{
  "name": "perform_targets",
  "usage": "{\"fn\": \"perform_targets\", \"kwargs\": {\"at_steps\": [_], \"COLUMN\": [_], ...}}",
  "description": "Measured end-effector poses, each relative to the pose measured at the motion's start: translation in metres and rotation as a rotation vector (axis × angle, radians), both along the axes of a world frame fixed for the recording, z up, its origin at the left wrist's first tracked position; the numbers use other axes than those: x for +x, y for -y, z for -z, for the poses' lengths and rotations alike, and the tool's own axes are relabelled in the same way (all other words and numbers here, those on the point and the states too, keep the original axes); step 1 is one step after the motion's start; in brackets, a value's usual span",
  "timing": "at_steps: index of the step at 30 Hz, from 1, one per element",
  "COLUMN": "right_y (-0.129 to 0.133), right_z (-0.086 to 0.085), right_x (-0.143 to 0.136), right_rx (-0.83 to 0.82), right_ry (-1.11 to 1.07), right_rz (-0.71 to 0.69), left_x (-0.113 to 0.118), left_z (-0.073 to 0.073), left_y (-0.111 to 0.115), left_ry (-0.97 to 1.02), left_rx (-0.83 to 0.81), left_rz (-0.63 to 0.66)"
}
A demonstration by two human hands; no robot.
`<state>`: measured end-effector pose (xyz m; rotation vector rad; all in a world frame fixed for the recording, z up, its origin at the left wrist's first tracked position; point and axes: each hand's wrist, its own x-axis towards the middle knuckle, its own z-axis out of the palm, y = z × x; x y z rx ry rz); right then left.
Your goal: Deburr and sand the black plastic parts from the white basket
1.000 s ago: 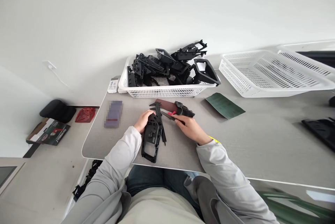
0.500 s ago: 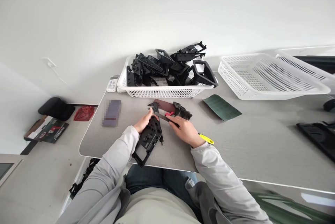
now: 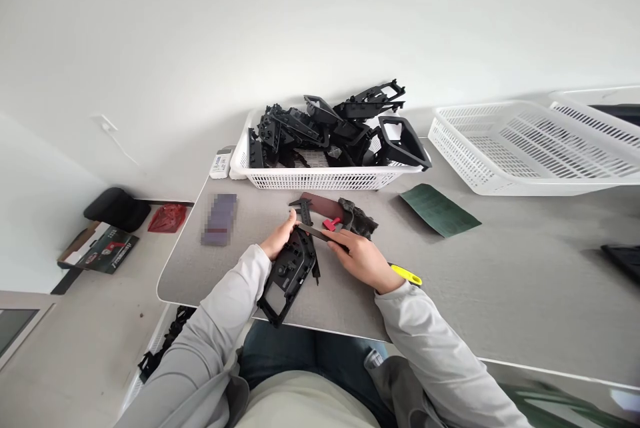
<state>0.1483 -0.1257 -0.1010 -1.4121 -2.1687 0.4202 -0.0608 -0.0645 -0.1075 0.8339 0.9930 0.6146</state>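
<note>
My left hand [image 3: 280, 236] grips a black plastic trim panel [image 3: 289, 269] by its upper end, thumb pointing up. The panel is tilted at the table's front edge, its ribbed side up and a window-like opening at the lower end. In my right hand [image 3: 363, 260] is a narrow flat file [image 3: 313, 231], its blade reaching left across the panel's upper end near my left thumb. Partly behind the panel lies a black caliper [image 3: 305, 209]. Beyond the file are a red clip-like piece [image 3: 331, 224], a dark red sheet [image 3: 320, 203] and a crumpled black cloth [image 3: 359, 218].
A white basket [image 3: 320, 180] full of black plastic parts stands at the back. Another white basket [image 3: 493, 185] is to its right. A green sheet [image 3: 440, 210], a yellow-handled tool [image 3: 406, 274], a small white box [image 3: 221, 163] and a blurred bluish item [image 3: 219, 219] lie on the table [image 3: 500, 281].
The view has shifted a little. My right hand and the file have come slightly towards me, showing more of the red piece. Both hands keep their holds.
</note>
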Motion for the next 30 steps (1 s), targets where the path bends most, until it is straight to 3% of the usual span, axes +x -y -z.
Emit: {"fn": "perform_targets", "kwargs": {"at_steps": [5, 10, 16, 20, 30], "right_y": [0.000, 0.000, 0.001, 0.001, 0.002], "right_z": [0.000, -0.004, -0.002, -0.001, -0.007], "right_x": [0.005, 0.004, 0.005, 0.009, 0.012], "right_rx": [0.015, -0.026, -0.005, -0.017, -0.001], "right_ry": [-0.044, -0.089, -0.139, -0.159, -0.158], "right_rz": [0.066, 0.069, 0.130, 0.202, 0.158], "left_x": [0.001, 0.003, 0.002, -0.001, -0.009], "left_z": [-0.003, -0.006, -0.005, -0.004, -0.011], "left_y": [0.001, 0.005, 0.006, 0.004, 0.004], "left_ry": [-0.038, -0.122, 0.025, 0.134, 0.107], "left_rx": [0.008, 0.199, 0.050, 0.043, 0.006], "left_rz": [0.005, -0.001, -0.014, -0.022, 0.176]}}
